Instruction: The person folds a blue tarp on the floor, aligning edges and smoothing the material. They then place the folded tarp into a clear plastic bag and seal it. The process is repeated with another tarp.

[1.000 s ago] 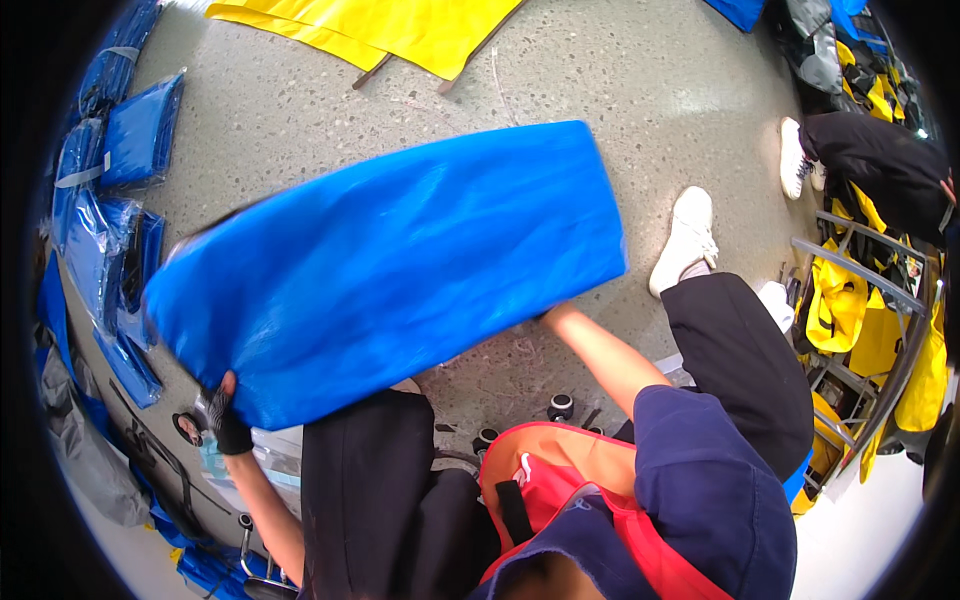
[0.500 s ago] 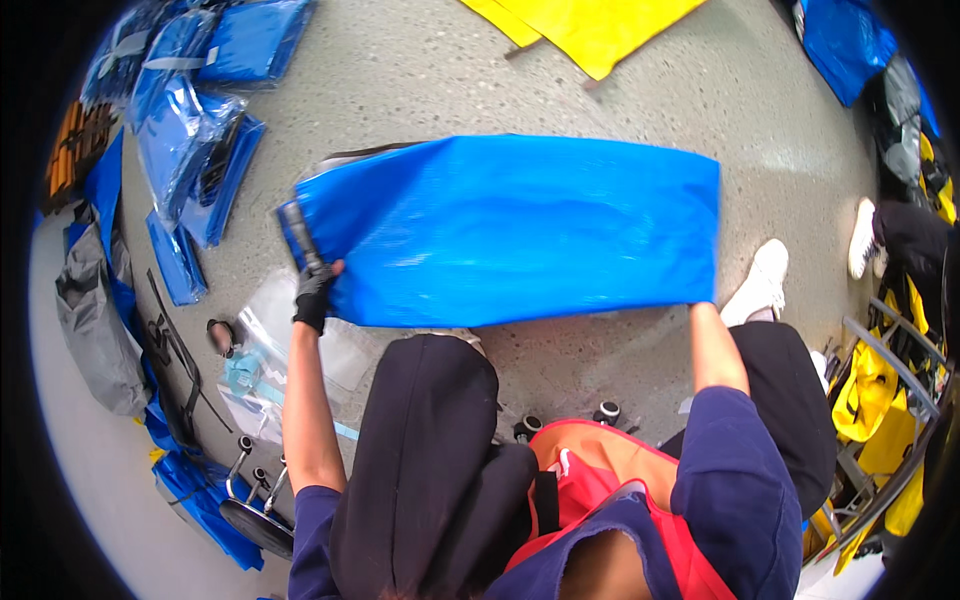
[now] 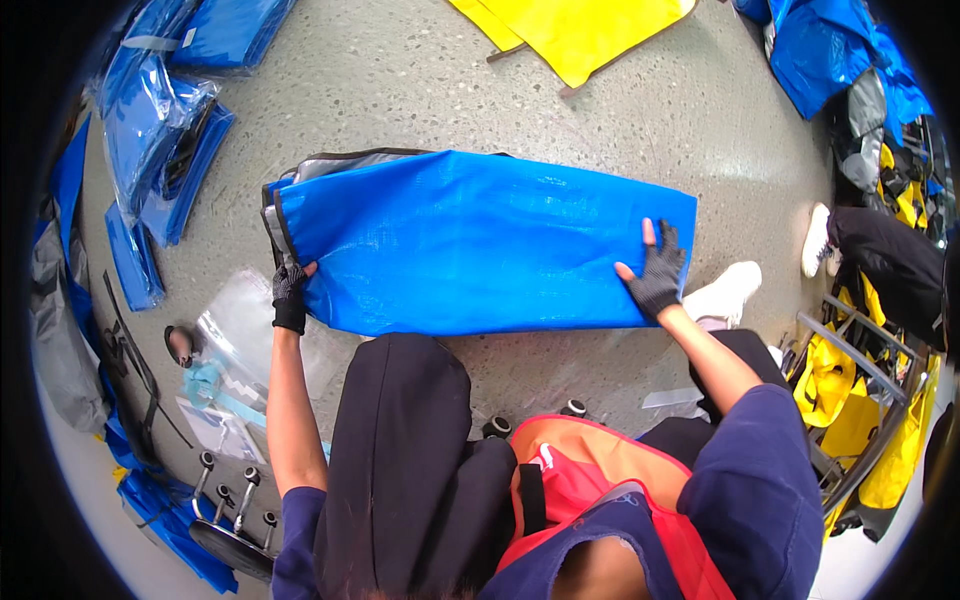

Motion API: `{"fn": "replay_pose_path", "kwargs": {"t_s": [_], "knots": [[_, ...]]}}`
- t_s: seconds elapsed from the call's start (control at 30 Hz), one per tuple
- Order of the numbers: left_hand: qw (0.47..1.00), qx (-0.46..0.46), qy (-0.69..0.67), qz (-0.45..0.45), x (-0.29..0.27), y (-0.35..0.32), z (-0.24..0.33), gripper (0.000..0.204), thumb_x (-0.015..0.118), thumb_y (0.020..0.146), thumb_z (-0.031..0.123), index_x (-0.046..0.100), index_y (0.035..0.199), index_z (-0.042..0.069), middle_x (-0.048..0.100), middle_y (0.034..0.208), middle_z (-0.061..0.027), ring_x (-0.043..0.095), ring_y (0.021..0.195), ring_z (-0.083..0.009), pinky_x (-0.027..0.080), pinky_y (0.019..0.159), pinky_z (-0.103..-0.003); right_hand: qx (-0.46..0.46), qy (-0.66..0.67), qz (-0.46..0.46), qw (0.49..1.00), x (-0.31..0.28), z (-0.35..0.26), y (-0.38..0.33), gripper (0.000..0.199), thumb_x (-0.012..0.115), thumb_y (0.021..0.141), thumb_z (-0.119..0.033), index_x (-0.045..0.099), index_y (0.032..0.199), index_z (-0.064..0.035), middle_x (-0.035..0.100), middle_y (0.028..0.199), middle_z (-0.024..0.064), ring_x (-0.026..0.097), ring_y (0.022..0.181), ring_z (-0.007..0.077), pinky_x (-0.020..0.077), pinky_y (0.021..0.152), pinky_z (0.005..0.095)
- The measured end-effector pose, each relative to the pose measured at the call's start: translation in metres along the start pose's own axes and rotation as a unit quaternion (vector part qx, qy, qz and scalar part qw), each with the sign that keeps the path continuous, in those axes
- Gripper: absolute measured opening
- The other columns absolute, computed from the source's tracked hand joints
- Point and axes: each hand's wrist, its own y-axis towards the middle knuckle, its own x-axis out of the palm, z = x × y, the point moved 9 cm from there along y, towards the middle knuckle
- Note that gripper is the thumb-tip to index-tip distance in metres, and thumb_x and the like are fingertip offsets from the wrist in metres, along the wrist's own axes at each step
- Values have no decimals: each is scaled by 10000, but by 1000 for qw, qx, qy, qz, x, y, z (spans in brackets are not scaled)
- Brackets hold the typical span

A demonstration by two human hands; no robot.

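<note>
Folded into a long, broad band, a blue sheet [image 3: 480, 250] stretches crosswise in front of our bent knee [image 3: 400, 400], over a speckled grey floor [image 3: 400, 85]; we cannot tell whether its whole underside rests there. A dark-edged grey layer [image 3: 345, 160] shows along its far left side. At the sheet's near left corner, our gloved left hand [image 3: 290, 290] pinches the dark-bound edge, thumb over the blue face; we cannot tell how the fingertips sit underneath. Near the sheet's right end, our gloved right hand [image 3: 655, 270] lies palm down on the blue surface, fingers spread.

Just beyond that right end we see our white shoe [image 3: 722, 295]. Clear plastic film [image 3: 250, 325] lies near the sheet's left corner, and farther left of the sheet runs a dark strap [image 3: 135, 350]. Up and left of the sheet sit blue packages in clear wrap [image 3: 150, 120]; past its far edge, well apart, lies yellow material [image 3: 580, 40]. Well to the sheet's right, a co-worker's dark-trousered leg [image 3: 885, 250] comes into view above a metal frame [image 3: 865, 365] with yellow bags [image 3: 825, 375] about it.
</note>
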Motion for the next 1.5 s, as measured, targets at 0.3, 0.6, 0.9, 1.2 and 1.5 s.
{"fn": "replay_pose_path", "kwargs": {"t_s": [0.3,0.6,0.9,1.2,1.5], "knots": [[927,121,316,162,-21,-11,50,566,696,723,545,638,1051,88,592,974,-176,564,951,-369,438,821,-450,23,-57,11,998,79,-16,28,981,545,757,-657,126,1489,-156,65,1518,254,20,1416,397,-20,1088,593],[935,148,307,96,-30,3,63,570,688,724,545,627,974,37,597,898,-199,576,899,-384,452,767,-455,-355,35,31,934,48,-273,91,810,569,743,-654,406,1393,-199,260,1466,255,211,1371,425,97,1087,608],[847,322,357,226,21,-62,118,619,628,795,480,508,1199,26,497,1242,-228,459,1159,-385,332,985,-511,-708,133,-31,693,52,-555,117,543,623,822,-320,482,1322,-161,524,1264,134,461,1216,317,344,1036,450],[887,320,330,34,42,-67,73,622,625,781,439,505,1287,98,423,1384,-147,383,1289,-319,270,1085,-446,-837,40,-61,542,45,-609,107,702,720,631,-563,601,1105,-59,595,1125,125,541,1094,306,376,960,457],[867,359,344,-38,183,-54,114,779,513,784,655,319,1433,270,260,1506,-112,174,1403,-332,66,1125,-540,-786,-247,-179,538,43,-635,82,483,726,668,-476,629,974,-115,669,779,113,653,805,325,498,737,428]]}}
